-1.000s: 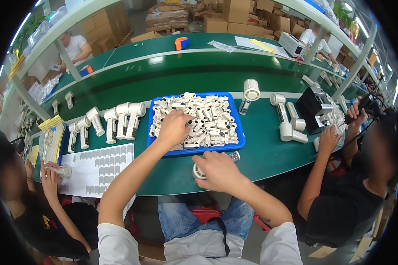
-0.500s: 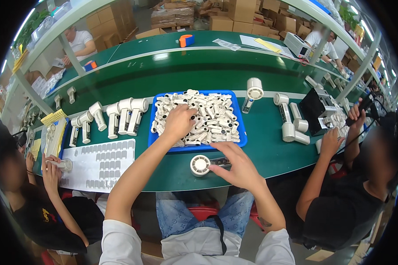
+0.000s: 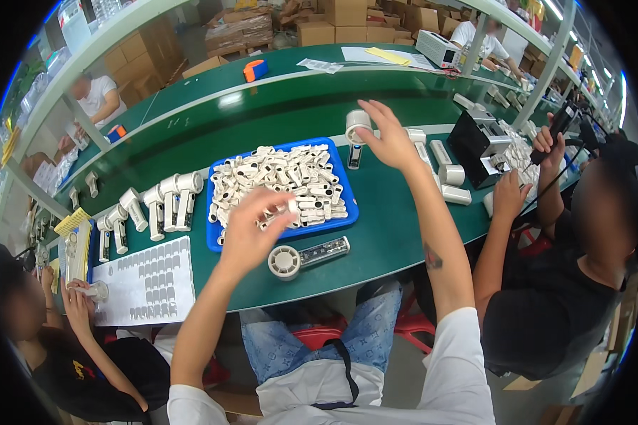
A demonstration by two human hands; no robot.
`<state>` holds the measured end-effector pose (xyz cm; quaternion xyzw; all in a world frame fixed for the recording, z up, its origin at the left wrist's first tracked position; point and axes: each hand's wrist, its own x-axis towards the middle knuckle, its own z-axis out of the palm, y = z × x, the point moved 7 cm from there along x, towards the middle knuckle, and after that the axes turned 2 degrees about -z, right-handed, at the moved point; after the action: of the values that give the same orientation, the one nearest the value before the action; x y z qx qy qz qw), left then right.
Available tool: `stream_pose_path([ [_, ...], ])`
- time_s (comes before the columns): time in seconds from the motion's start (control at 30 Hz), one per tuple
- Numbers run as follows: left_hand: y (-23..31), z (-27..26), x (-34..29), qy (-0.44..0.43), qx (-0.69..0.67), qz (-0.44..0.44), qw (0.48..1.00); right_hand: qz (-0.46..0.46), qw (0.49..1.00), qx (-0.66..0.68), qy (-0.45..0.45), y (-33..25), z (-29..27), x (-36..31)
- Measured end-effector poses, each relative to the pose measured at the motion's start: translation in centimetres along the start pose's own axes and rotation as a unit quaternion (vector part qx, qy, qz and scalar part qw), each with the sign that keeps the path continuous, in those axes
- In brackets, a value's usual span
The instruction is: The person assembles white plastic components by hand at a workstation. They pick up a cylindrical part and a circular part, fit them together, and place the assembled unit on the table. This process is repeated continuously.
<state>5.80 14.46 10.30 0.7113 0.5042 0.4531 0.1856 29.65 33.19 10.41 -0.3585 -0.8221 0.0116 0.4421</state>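
My left hand (image 3: pixel 252 230) is raised over the near left part of the blue tray (image 3: pixel 213 239), slightly blurred. Between its thumb and fingers is a small white plastic piece (image 3: pixel 293 207), like the many white plastic pieces (image 3: pixel 276 170) heaped in the tray. At the tray's far right corner, a white handheld fan (image 3: pixel 357 122) stands upright on the table. My right hand (image 3: pixel 390 138) is at its round head, thumb and fingers spread; whether they touch it is hard to tell. Nearest me, another handheld fan (image 3: pixel 285 262) lies with its handle's inside exposed.
Several white fans (image 3: pixel 170 198) stand left of the tray, behind a printed sheet (image 3: pixel 152 283). More fans (image 3: pixel 443 166) lie to the right, beside a black box-shaped device (image 3: pixel 478 142). A co-worker sits close on each side. A raised green shelf (image 3: pixel 262 110) runs behind.
My left hand has come out of the heap toward me with a white piece. My right hand has left the lying fan and reached up to the standing one. The view has shifted right.
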Motion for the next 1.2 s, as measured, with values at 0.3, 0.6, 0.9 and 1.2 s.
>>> stream_pose_path([
  [0.3,4.2,2.7,-4.0,-0.161,-0.086,0.003,0.983,0.079,0.991,0.059,-0.096,2.5,2.9,1.1],
  [0.6,4.1,3.1,-4.4,-0.147,-0.114,0.0,0.983,-0.006,0.999,0.031,0.008,1.7,0.7,0.3],
  [0.9,2.8,2.1,-6.0,-0.064,-0.176,-0.031,0.982,0.194,0.729,0.571,-0.325,-15.3,1.2,-10.5],
  [1.2,1.4,1.9,-5.9,-0.044,-0.113,-0.007,0.993,0.273,0.679,0.609,-0.306,-15.1,2.4,-13.1],
])
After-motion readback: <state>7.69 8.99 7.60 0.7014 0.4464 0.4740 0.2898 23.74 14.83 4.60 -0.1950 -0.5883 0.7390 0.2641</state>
